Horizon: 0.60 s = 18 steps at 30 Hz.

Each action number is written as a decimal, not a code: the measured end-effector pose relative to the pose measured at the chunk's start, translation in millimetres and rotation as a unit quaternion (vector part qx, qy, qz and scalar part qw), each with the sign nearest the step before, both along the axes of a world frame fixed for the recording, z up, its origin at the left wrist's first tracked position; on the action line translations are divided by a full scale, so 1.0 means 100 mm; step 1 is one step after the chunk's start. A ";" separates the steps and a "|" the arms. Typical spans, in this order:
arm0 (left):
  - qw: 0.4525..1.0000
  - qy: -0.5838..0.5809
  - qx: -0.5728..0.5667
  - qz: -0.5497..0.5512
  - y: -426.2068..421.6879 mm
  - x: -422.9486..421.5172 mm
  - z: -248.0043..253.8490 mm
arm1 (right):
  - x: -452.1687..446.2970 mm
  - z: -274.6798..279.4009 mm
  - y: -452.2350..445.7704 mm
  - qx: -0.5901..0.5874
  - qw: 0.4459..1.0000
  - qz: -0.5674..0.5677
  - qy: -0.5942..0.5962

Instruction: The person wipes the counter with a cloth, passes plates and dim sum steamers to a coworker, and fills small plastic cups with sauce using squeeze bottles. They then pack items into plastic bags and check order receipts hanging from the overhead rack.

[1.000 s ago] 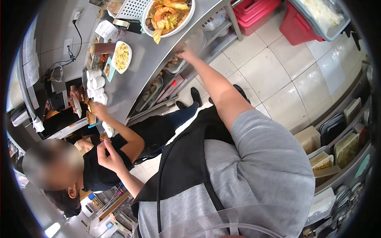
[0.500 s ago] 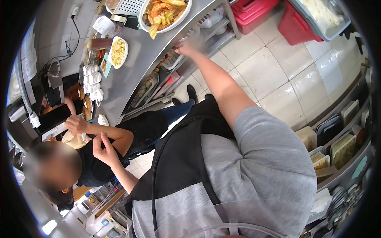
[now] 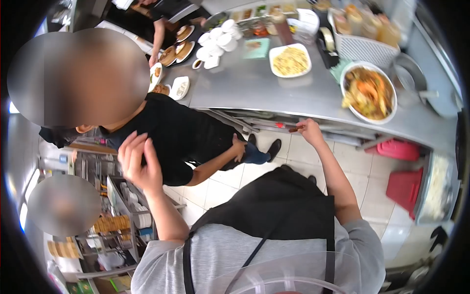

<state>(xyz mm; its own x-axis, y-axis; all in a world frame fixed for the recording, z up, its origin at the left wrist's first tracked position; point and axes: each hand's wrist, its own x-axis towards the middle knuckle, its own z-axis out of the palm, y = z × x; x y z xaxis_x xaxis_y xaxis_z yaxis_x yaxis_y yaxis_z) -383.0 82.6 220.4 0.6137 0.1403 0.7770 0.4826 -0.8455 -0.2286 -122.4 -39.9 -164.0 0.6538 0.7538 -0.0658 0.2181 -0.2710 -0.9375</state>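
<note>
My right hand [image 3: 309, 131] is closed around one end of a small brown, stick-like piece [image 3: 295, 130] whose kind I cannot make out. It hangs in front of the steel counter's [image 3: 230, 93] edge, near the shelf underneath. Raised at the left, my left hand [image 3: 140, 162] has its fingers stretched out and nothing in them, close to a co-worker in black [image 3: 166, 132]. On the counter stand a white dish of pale yellow, shredded-looking food [image 3: 290, 61] and a white bowl of prawn and cabbage [image 3: 369, 93].
Stacked white cups [image 3: 220, 41], a white basket of bottles [image 3: 367, 49] and a metal pot [image 3: 409, 73] stand on the counter. Red bins [image 3: 404, 188] are on the floor at right. Another person's arm [image 3: 157, 41] reaches in at the back.
My right hand has come away from the shelf below the counter and now holds the brown piece. My left hand stays raised. The co-worker's hand has lowered to the waist. The view has turned.
</note>
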 end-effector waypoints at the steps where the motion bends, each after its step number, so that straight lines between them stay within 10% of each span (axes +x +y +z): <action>1: 0.999 -0.028 -0.023 -0.003 0.04 -0.12 0.10 | 0.04 0.38 0.14 0.022 0.998 0.042 0.039; 7: 0.963 -0.179 -0.202 0.023 0.49 -0.65 0.20 | 0.12 1.68 1.41 0.163 0.975 0.146 -0.029; 11: 0.970 -0.135 -0.188 0.077 0.71 -0.79 0.13 | 0.19 1.61 2.62 0.227 0.968 0.092 -0.052; 18: 0.930 -0.225 -0.195 0.216 0.81 -0.84 0.09 | 0.03 1.13 4.78 0.191 0.937 0.155 0.248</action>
